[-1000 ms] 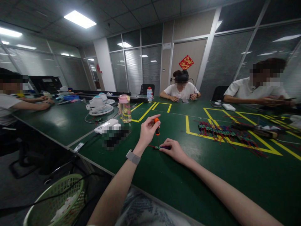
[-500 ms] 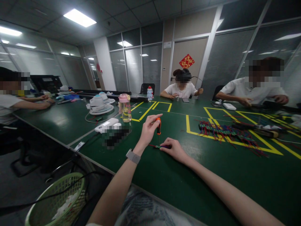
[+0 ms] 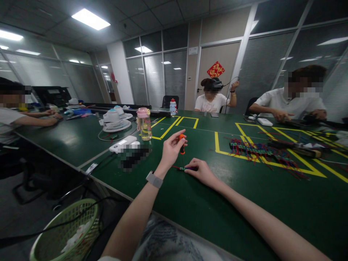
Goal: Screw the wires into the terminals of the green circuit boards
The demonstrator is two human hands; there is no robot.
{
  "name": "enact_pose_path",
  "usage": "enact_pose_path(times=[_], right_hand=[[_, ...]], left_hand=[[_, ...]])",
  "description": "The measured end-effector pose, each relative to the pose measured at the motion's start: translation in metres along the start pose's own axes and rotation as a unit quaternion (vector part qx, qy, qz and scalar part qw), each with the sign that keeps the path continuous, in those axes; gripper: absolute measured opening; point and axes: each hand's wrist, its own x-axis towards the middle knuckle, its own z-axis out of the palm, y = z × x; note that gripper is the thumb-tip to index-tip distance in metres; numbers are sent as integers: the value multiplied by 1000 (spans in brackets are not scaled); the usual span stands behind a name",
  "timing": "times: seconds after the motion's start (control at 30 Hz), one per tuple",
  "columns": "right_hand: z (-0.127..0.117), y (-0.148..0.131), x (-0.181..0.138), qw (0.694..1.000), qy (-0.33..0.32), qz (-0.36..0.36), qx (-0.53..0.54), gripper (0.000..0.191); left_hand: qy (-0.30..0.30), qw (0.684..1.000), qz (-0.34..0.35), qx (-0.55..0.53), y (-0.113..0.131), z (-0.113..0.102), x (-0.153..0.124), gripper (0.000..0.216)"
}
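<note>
A co-worker's hand [image 3: 234,86] has risen. The left hand [image 3: 171,145], raised, grasps an upright screwdriver [image 3: 182,148]; the right hand [image 3: 201,172], low, pinches a circuit board [image 3: 182,169] on the worktop [image 3: 187,204] beneath. A basket [image 3: 91,218] holds white scraps [image 3: 73,239].

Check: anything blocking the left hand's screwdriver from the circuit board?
Nothing visible: from the left hand, the screwdriver points down at the circuit board; the right hand is at the board's side. Tip contact unclear.

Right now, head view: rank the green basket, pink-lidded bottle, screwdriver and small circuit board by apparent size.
1. Green basket, cut off at the bottom edge
2. Pink-lidded bottle
3. Screwdriver, partly covered by the left hand
4. Small circuit board
</note>
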Motion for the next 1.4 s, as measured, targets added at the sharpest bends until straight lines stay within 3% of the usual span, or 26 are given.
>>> enact_pose_path(times=[0.13, 0.3, 0.47, 0.67, 0.83, 1.0, 1.17, 1.33, 1.4], right_hand=[[0, 1, 0, 1000, 0, 3, 1, 15], [1, 1, 1, 1000, -1, -3, 1, 14], [1, 2, 1, 1000, -1, -3, 3, 14], [2, 2, 1, 1000, 4, -4, 2, 14], [1, 2, 0, 1000, 5, -7, 0, 14], [0, 0, 0, 1000, 4, -6, 0, 14], [2, 2, 0, 1000, 3, -4, 4, 14], [2, 1, 0, 1000, 6, -2, 7, 13], [2, 1, 0, 1000, 5, -2, 6, 13]], left_hand=[[34, 997, 35, 65, -2, -2, 1, 27], [-6, 999, -9, -49, -2, -2, 1, 31], [44, 998, 27, 46, 1, -2, 1, 23], [-13, 999, -11, -39, -1, -1, 1, 34], [29, 999, 21, 40, 1, -1, 0, 25], [-26, 998, -18, -50, 0, 0, 0, 36], [25, 999, 13, 28, 1, 0, 0, 29], [-31, 999, -11, -31, -2, 1, 1, 36], [-8, 1000, 7, 19, 0, 1, -1, 34]])
